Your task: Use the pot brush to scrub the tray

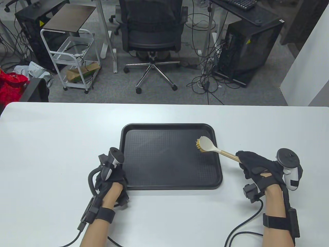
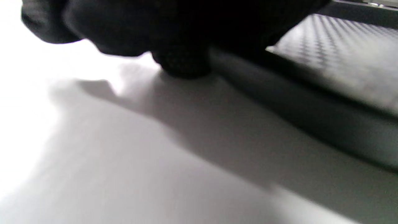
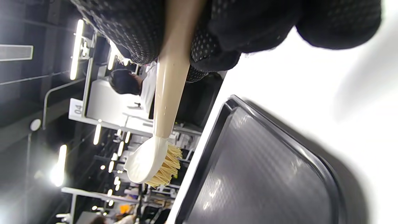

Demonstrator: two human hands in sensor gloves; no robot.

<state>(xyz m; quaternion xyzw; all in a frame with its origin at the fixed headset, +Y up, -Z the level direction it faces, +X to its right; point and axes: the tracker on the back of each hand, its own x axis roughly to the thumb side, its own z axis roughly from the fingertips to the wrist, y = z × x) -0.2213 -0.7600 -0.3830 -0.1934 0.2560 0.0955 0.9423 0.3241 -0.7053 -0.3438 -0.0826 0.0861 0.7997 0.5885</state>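
Observation:
A black textured tray (image 1: 167, 167) lies at the table's middle. My right hand (image 1: 244, 160) grips the beige handle of the pot brush (image 1: 205, 144) off the tray's right edge. The white head with yellow bristles is over the tray's far-right part. In the right wrist view the brush (image 3: 152, 161) looks held a little above the tray (image 3: 264, 174), bristles towards it, with my right hand (image 3: 236, 28) around the handle. My left hand (image 1: 119, 177) holds the tray's near-left corner. In the left wrist view its fingers (image 2: 183, 65) lie over the rim (image 2: 311, 115), with one tip on the table beside it.
The white table (image 1: 51, 144) extends widely to both sides of the tray. Glove cables (image 1: 244, 226) trail off the near edge. An office chair (image 1: 153, 33), a white cart (image 1: 74, 59) and computer towers (image 1: 246, 49) stand on the floor beyond the far edge.

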